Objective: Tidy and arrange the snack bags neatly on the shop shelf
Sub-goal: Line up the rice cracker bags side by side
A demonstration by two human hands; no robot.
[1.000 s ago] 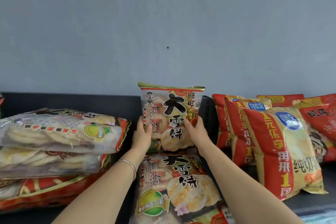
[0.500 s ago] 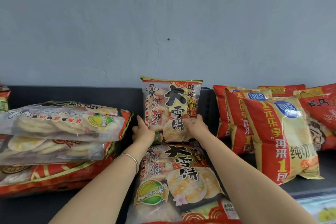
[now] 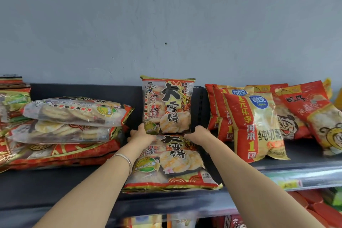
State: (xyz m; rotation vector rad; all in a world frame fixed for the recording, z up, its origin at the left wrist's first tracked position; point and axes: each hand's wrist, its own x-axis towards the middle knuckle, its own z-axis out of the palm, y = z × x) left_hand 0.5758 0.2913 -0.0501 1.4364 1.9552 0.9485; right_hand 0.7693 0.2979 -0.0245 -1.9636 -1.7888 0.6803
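Observation:
A rice cracker bag [image 3: 167, 105] stands upright at the back of the dark shelf [image 3: 55, 187], against the back panel. My left hand [image 3: 141, 134] grips its lower left corner and my right hand [image 3: 197, 133] grips its lower right corner. A second bag of the same kind [image 3: 172, 164] lies flat on the shelf in front of it, under my wrists. The fingertips of both hands are hidden behind the upright bag's bottom edge.
A stack of flat cracker bags [image 3: 74, 116] lies at the left. Red and yellow chip bags [image 3: 253, 122] stand in a row at the right, with red cracker bags [image 3: 305, 109] leaning behind them. A grey wall rises behind. Lower shelves show more packets [image 3: 314, 209].
Both hands have slid down from the sides of the upright bag to its bottom corners. The bag now stands lower and further back. The camera view has shifted slightly.

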